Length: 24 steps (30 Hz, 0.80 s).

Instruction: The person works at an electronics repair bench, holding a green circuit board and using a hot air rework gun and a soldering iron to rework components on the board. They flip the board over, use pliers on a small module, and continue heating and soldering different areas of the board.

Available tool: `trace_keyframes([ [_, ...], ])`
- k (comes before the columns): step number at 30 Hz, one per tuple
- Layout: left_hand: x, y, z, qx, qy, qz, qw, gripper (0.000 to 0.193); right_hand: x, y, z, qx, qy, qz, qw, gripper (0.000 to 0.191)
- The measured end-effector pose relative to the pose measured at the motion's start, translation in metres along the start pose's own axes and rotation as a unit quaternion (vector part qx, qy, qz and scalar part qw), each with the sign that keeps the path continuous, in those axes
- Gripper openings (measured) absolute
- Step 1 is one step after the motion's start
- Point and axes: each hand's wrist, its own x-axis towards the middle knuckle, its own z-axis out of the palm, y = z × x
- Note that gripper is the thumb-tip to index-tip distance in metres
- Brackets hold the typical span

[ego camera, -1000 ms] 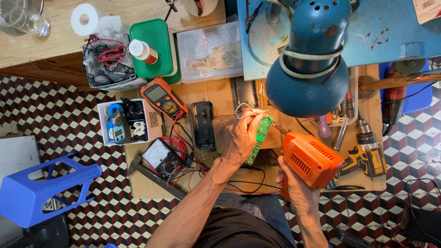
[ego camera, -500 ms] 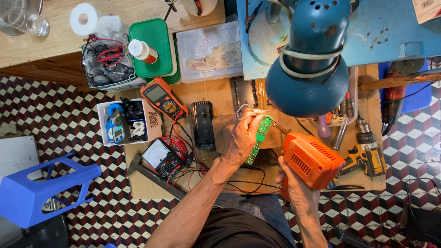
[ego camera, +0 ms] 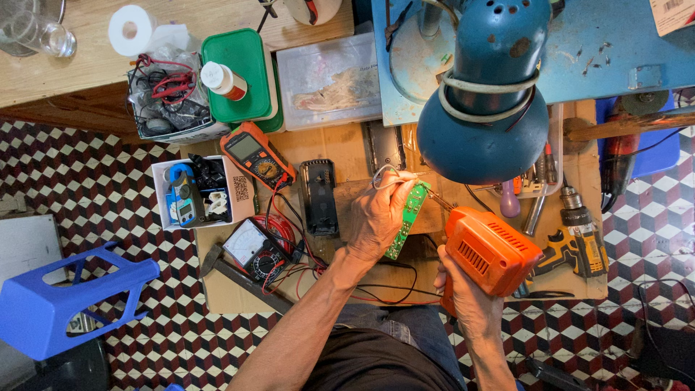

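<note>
My left hand (ego camera: 378, 216) pins a long green circuit board (ego camera: 407, 210) against the wooden bench (ego camera: 347, 148) and also pinches a loop of thin wire near its top end. My right hand (ego camera: 469, 300) grips the handle of an orange soldering gun (ego camera: 491, 250), whose thin tip points up-left and touches the board's upper end. A black rectangular casing (ego camera: 318, 197) lies just left of my left hand.
A blue desk lamp (ego camera: 486, 108) hangs over the bench right of the board. An orange multimeter (ego camera: 257, 153), an analogue meter (ego camera: 250, 250), a box with a clamp meter (ego camera: 195, 192), and a yellow drill (ego camera: 579, 235) lie around. A blue stool (ego camera: 65, 300) stands at left.
</note>
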Motion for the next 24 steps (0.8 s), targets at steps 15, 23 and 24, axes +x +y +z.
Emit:
trace_keyframes([
  [15,0.0010,0.0046,-0.0031,0.031,0.020,0.080,0.996,0.009,0.0001,-0.0038,-0.0001,0.002,0.010,0.022,1.000,0.016],
  [23,0.0004,0.0063,-0.0043,0.045,0.004,0.089,0.995,0.010,0.0012,0.0022,-0.0029,-0.003,0.022,0.036,0.999,0.017],
  [24,0.0006,0.0062,-0.0037,0.044,0.012,0.092,0.995,0.010,0.0020,0.0024,-0.0025,0.002,0.022,0.037,0.999,0.018],
])
